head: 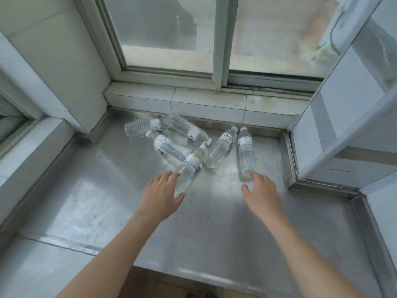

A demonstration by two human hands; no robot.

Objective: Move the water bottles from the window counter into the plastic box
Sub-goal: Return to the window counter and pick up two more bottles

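Several clear water bottles with white labels lie on their sides in a loose pile on the steel window counter [107, 201]. My left hand [160, 194] is spread open over the base end of the nearest bottle [189, 167], its fingers touching that bottle. The fingertips of my right hand [263, 191], also open, reach the base of the rightmost bottle [246, 152]. Another bottle [221, 147] lies between those two. Behind them lie two more bottles [171, 147] [185, 126], and a further one [140, 127] is at the back left. No plastic box is in view.
A sliding window [221, 39] with a tiled ledge [206, 102] closes off the back. A white wall column [53, 50] stands at the left and a glass-fronted frame [343, 115] at the right. The counter's front edge [193, 274] runs below my forearms.
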